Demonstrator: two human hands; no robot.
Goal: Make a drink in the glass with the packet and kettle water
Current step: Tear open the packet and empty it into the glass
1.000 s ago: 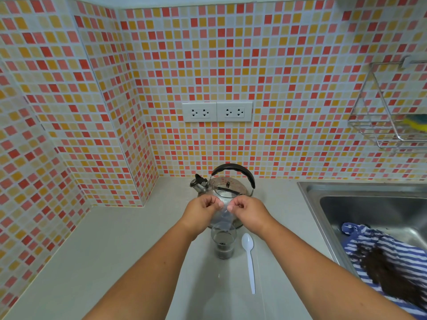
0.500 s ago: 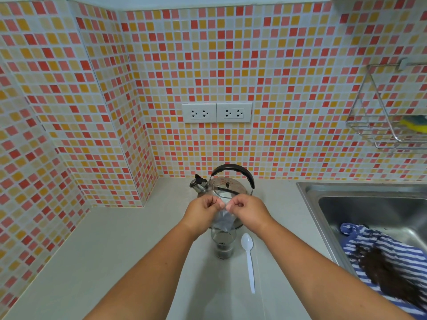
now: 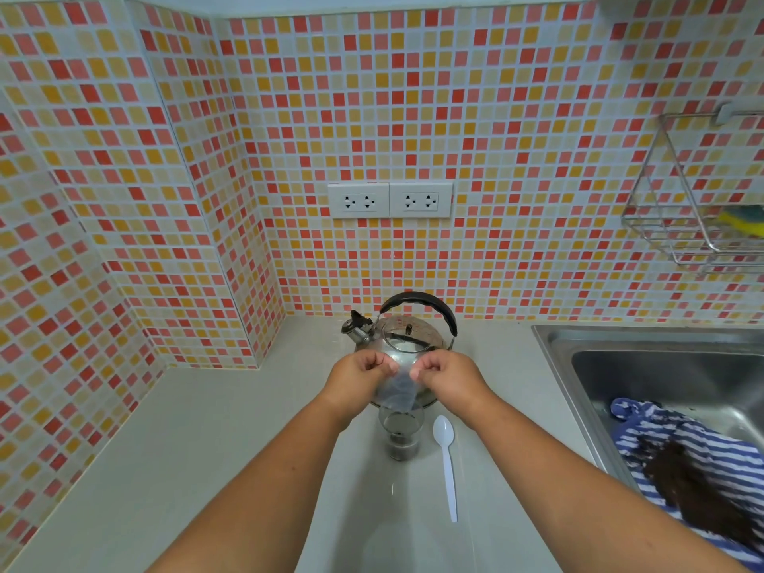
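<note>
Clear plastic packet (image 3: 400,386) hangs upright, mouth-down, directly over glass (image 3: 401,434) on counter (image 3: 231,440). Left hand (image 3: 359,376), right hand (image 3: 448,376) pinch top corners, equally near. Dark powder sits in glass. Kettle (image 3: 403,339) just behind; spoon (image 3: 447,461) right.

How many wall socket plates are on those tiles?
2: left socket plate and right socket plate, side by side, touching, on the tiled wall above the kettle.

You face a corner of mosaic wall tiles (image 3: 165,167) in red, orange and cream. Twin white sockets (image 3: 390,200) sit centred on the wall. A pale countertop (image 3: 186,440) meets a steel sink (image 3: 645,366) at right; a wire rack (image 3: 678,225) hangs above it.
</note>
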